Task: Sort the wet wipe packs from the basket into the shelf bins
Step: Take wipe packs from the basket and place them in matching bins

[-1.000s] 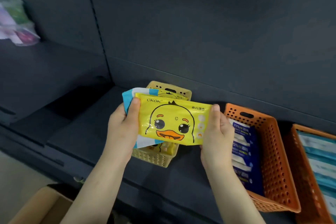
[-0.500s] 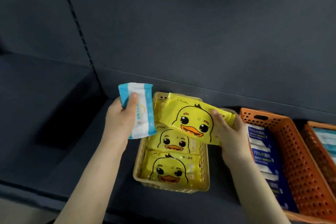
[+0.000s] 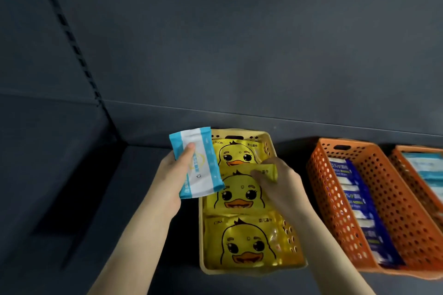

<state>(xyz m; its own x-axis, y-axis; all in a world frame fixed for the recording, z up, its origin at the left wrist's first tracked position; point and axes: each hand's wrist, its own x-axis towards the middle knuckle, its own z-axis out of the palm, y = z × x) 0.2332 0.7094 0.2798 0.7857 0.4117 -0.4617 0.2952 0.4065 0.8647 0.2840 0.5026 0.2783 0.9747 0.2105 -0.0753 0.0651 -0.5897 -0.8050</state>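
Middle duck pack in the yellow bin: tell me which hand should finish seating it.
Right. The right hand grips the corner of the middle duck pack inside the yellow bin, so it probably only needs to press and release. The left hand is busy holding the blue-and-white pack.

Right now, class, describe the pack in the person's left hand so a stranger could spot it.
On the dark shelf, find the yellow bin, left of the orange ones. Over its back left corner the left hand holds a pack. Its white wrapper with blue ends sets it apart from the yellow duck packs.
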